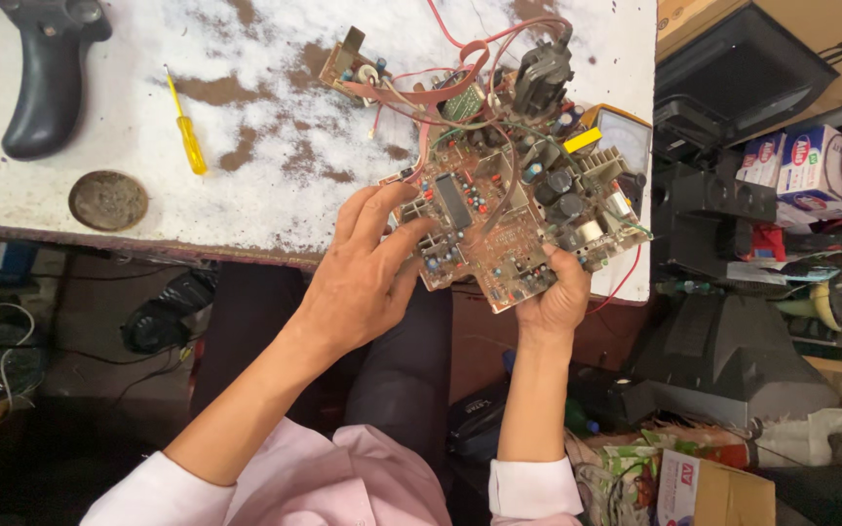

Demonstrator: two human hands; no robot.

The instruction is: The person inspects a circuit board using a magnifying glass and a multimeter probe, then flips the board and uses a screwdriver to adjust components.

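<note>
You've got the circuit board (514, 219) up off the bench, at the bench's near edge toward its right corner, component side facing you. It's a brown board crowded w/ capacitors, coils, a finned heat sink and a tall black transformer at its far end. Board sits tilted, rotated like a diamond: long axis runs roughly from the near corner by your right hand up and away toward the far right of the bench, near corner hanging past the bench edge over your lap.

Right hand (555, 297) is closed on the board's near corner, thumb on top, fingers under – that's the carrying grip. Left hand (367, 273) is half open, fingers spread and curled onto the board's left edge, tips on the parts there; steadying more than clamping.

Step looks like inspection/positioning of the board, not yet tool work. Next move prob. calls for keeping the right-hand grip firm and minding the red wires (460, 44) that trail from the board's far end to a small sub-board (353, 63) lying on the bench – they'd tug if you pull back.

Further out: yellow screwdriver (187, 127) mid-bench left, round dirty lid (107, 200) near the near edge, dark pistol-grip tool (46, 73) at the far left corner.
</note>
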